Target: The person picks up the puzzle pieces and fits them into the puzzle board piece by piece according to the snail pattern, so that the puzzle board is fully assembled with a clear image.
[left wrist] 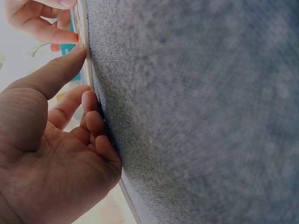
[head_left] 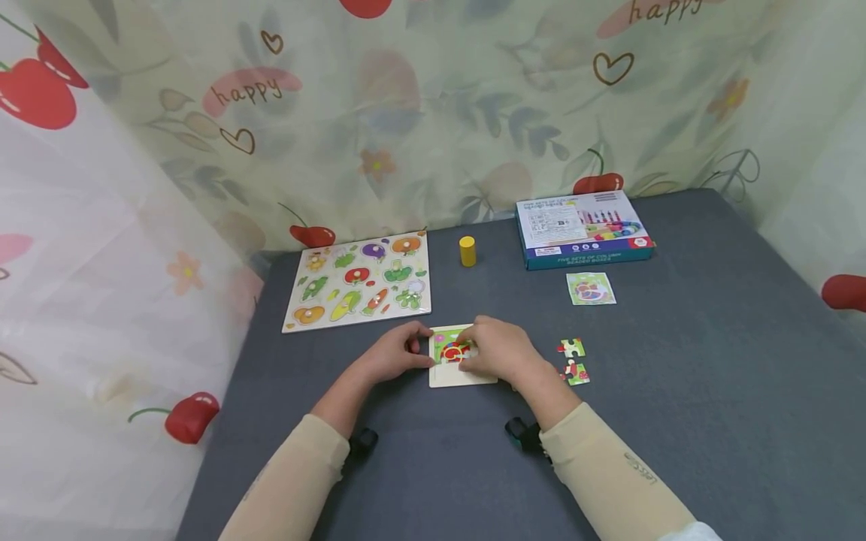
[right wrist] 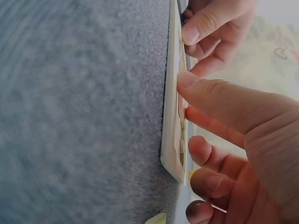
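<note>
A small wooden jigsaw tray (head_left: 455, 376) lies flat in front of me, its far part filled with colourful puzzle pieces (head_left: 448, 350) and its near strip bare. My left hand (head_left: 398, 352) holds the tray's left edge, with the thumb (left wrist: 70, 65) on the rim and the other fingers bent alongside it. From the right, my right hand (head_left: 506, 350) reaches over the tray. Its thumb (right wrist: 189, 80) and index finger pinch a puzzle piece at the tray's surface, mostly hidden by the hand. Loose jigsaw pieces (head_left: 577, 373) lie right of that hand.
Behind the left hand lies a vegetable peg board (head_left: 318, 309). A yellow cylinder (head_left: 467, 252) stands at the back, left of a blue-and-white boxed set (head_left: 588, 262). In front of the box is a small picture card (head_left: 591, 288). Patterned curtain (head_left: 433, 150) borders the grey table.
</note>
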Demonstrator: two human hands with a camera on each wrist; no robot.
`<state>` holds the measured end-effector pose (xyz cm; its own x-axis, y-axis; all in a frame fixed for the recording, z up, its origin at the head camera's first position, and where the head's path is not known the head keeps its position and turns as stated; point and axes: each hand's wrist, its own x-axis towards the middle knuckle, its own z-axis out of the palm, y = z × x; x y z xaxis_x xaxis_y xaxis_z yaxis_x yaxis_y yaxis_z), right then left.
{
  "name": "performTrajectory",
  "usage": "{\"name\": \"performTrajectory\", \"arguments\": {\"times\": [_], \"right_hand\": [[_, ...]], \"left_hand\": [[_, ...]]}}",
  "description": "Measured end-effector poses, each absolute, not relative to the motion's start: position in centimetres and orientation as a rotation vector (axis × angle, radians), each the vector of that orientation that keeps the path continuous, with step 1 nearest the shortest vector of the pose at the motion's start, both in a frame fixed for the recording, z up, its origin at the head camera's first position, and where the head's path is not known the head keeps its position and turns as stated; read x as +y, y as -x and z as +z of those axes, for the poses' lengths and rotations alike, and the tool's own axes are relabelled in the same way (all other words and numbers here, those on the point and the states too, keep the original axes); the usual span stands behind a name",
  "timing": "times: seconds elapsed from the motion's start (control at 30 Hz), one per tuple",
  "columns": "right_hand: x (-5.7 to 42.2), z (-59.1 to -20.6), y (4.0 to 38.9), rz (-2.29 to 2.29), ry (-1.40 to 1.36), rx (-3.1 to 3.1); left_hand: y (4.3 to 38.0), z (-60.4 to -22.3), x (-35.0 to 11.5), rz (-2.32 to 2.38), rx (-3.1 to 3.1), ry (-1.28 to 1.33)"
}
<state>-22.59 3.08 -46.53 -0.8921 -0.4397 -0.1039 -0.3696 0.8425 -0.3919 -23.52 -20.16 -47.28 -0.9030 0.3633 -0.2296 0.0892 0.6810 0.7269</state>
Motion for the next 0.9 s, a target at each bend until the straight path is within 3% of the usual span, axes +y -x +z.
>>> {"name": "performTrajectory", "arguments": {"times": [0.4,0.9], "right_hand": [[3.5,-46.5,22.0,-0.469,0.750,2.792],[4.9,-45.3,22.3,-0.658,0.703,2.689]], "left_hand": [[23.6,-47.3,-20.1,1.069,2.529,-0.348],[23.7,-47.4,-20.2,1.069,2.532,-0.363]]}}
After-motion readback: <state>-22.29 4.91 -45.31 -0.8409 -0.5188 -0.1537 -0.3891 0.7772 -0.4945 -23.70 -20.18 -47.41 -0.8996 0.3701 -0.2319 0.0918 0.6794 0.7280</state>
